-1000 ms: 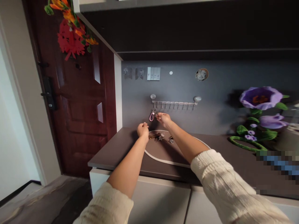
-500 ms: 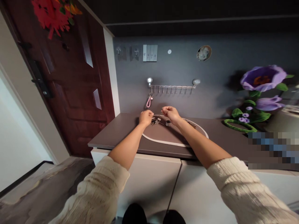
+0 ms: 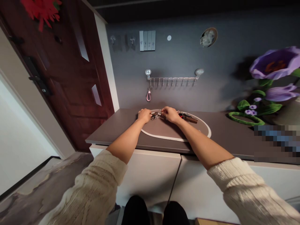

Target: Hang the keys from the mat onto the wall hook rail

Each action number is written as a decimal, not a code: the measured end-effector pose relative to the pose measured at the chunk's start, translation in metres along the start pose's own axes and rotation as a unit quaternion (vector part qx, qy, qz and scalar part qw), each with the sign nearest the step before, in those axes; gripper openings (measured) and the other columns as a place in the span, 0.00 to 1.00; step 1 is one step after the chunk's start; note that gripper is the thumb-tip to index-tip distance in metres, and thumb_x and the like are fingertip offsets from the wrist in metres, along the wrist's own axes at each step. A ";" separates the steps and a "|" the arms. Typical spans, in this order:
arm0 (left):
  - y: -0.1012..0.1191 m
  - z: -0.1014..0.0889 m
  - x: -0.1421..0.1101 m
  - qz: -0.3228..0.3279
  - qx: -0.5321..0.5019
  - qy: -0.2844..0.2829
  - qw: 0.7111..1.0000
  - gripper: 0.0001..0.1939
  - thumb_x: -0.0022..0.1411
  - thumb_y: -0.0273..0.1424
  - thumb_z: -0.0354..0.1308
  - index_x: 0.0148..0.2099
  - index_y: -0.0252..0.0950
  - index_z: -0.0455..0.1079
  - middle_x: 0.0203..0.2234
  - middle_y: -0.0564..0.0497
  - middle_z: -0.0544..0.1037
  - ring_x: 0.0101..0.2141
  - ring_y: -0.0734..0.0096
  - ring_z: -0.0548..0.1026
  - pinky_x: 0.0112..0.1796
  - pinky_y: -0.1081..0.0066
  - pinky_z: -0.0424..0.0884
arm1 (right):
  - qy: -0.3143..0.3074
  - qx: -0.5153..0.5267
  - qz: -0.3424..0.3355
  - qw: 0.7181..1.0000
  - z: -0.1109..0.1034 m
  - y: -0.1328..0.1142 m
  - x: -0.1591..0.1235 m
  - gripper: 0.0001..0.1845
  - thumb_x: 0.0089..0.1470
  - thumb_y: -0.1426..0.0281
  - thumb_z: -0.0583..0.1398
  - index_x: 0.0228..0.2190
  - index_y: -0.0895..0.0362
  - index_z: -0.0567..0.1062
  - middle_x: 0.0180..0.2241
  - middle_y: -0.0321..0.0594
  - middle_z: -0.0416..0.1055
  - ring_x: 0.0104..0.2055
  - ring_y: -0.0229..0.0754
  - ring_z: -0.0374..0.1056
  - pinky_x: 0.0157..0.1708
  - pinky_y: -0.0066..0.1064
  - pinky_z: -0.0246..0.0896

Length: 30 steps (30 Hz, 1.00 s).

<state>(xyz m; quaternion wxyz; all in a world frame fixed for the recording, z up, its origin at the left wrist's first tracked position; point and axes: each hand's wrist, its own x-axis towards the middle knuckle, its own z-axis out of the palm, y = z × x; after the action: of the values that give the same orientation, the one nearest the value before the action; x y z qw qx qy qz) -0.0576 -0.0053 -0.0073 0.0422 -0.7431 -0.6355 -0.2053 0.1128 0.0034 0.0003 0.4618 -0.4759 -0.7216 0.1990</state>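
My left hand (image 3: 144, 115) is low over the left end of an oval placemat (image 3: 168, 132) with a white rim. Its fingers are closed at the left edge of a bunch of keys (image 3: 156, 116), seemingly gripping part of it. My right hand (image 3: 171, 114) rests on the mat to the right of that bunch, fingers pinched together near the keys; what lies between the fingertips is hidden. Right of the right hand, more keys (image 3: 184, 115) lie with a brown strip-shaped fob (image 3: 192, 120) and a small red piece.
On the wall above, a metal hook rail (image 3: 173, 78) carries a pink strap keyring (image 3: 148, 95) at its left end. Purple artificial flowers (image 3: 276, 64) stand at the right of the counter (image 3: 110, 131). A dark red door (image 3: 77, 81) is to the left.
Both hands have come down from above the mat to its surface, beside the keys. The keys and brown fob on the right show more fully. The view has tilted slightly downward.
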 end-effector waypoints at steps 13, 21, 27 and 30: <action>-0.001 -0.005 -0.002 -0.011 0.010 0.014 1.000 0.12 0.56 0.30 0.52 0.41 0.35 0.72 0.41 0.40 0.72 0.43 0.58 0.69 0.42 0.66 0.63 | -0.005 -0.071 -0.035 0.997 0.002 -0.005 -0.003 0.06 0.40 0.80 0.60 0.22 0.58 0.73 0.20 0.36 0.70 0.24 0.34 0.61 0.34 0.26 0.56; 0.001 -0.008 0.001 -0.029 -0.151 0.075 0.985 0.08 0.56 0.29 0.51 0.36 0.35 0.71 0.37 0.44 0.73 0.39 0.66 0.69 0.41 0.68 0.62 | -0.034 -0.189 -0.039 0.981 0.000 -0.008 -0.006 0.08 0.48 0.75 0.56 0.32 0.59 0.73 0.29 0.41 0.73 0.31 0.36 0.66 0.36 0.26 0.57; 0.004 -0.008 0.006 -0.038 -0.390 0.133 0.910 0.05 0.53 0.27 0.53 0.30 0.32 0.69 0.28 0.48 0.75 0.30 0.72 0.70 0.36 0.71 0.63 | -0.034 -0.190 -0.046 0.980 -0.001 -0.012 -0.007 0.09 0.48 0.75 0.55 0.33 0.60 0.73 0.31 0.42 0.73 0.32 0.37 0.66 0.36 0.26 0.57; 0.004 -0.008 0.008 -0.054 -0.507 0.132 0.850 0.05 0.53 0.29 0.54 0.29 0.32 0.69 0.25 0.50 0.73 0.27 0.75 0.68 0.33 0.72 0.63 | -0.031 -0.189 -0.053 0.980 0.000 -0.011 -0.007 0.09 0.48 0.75 0.55 0.32 0.60 0.73 0.30 0.42 0.73 0.32 0.37 0.66 0.36 0.27 0.57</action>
<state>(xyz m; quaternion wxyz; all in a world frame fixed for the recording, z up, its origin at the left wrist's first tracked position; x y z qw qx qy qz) -0.0543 -0.0013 0.0034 -0.2678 -0.5916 -0.4710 -0.5970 0.1083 -0.0079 0.0053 0.3504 -0.5093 -0.7845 0.0486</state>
